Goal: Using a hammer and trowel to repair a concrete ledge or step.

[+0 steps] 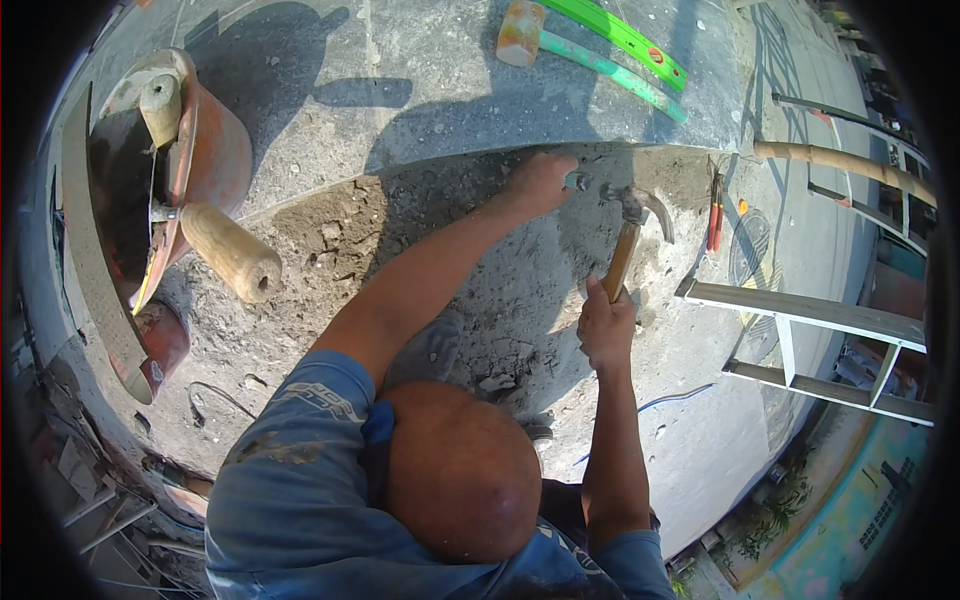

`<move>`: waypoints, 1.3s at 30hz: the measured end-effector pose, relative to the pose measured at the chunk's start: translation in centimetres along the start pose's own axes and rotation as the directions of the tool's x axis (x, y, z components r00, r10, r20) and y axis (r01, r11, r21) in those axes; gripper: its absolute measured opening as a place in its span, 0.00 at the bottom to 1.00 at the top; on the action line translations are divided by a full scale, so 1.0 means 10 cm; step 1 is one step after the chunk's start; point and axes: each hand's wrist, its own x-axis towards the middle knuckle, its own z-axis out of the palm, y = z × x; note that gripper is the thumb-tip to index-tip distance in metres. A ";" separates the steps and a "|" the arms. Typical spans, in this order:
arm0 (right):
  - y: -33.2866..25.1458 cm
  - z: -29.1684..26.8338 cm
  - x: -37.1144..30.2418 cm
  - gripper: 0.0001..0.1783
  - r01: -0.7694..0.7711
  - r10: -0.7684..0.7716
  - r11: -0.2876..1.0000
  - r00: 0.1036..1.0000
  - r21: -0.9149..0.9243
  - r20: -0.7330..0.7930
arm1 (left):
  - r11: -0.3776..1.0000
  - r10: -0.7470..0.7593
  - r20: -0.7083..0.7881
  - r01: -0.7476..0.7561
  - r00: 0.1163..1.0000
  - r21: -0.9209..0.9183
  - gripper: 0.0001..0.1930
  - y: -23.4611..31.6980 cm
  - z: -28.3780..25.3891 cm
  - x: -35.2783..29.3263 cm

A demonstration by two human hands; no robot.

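Observation:
My left hand (540, 187) is closed around a chisel-like tool (577, 181), whose short teal and metal end sticks out toward the right. It rests low against the broken edge of the grey slab (450, 110); the rest of the tool is hidden by my fingers. In my right hand (607, 330) is a claw hammer (626, 250), gripped by its wooden handle. The hammer's metal head is just right of the tool's end, with a small gap showing between them. Below the slab edge lies rough, chipped concrete with loose rubble (335, 225).
On the slab are a mallet (520, 33) and a green spirit level (625, 42). Red-handled pliers (715, 215) lie to the right, near a metal ladder (810, 315). At left stands a reddish bucket (220, 145) with a wooden-handled tool (230, 252). A blue cable (675, 396) lies nearby.

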 end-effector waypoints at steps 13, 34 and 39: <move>0.27 0.07 0.12 0.16 0.117 -0.119 0.986 0.993 -0.120 -0.005 | 1.000 0.024 0.022 -0.024 0.999 -0.001 0.16 0.05 -0.05 0.05; -0.83 -0.17 -0.23 0.17 0.599 -0.349 0.660 0.779 0.453 -0.521 | 0.999 -0.011 0.000 0.011 1.000 -0.030 0.12 0.07 -0.07 0.08; 0.34 0.11 0.13 0.13 0.274 -0.291 0.922 0.956 -0.275 -0.024 | 0.994 0.106 -0.071 -0.108 0.992 -0.022 0.13 0.03 -0.03 0.07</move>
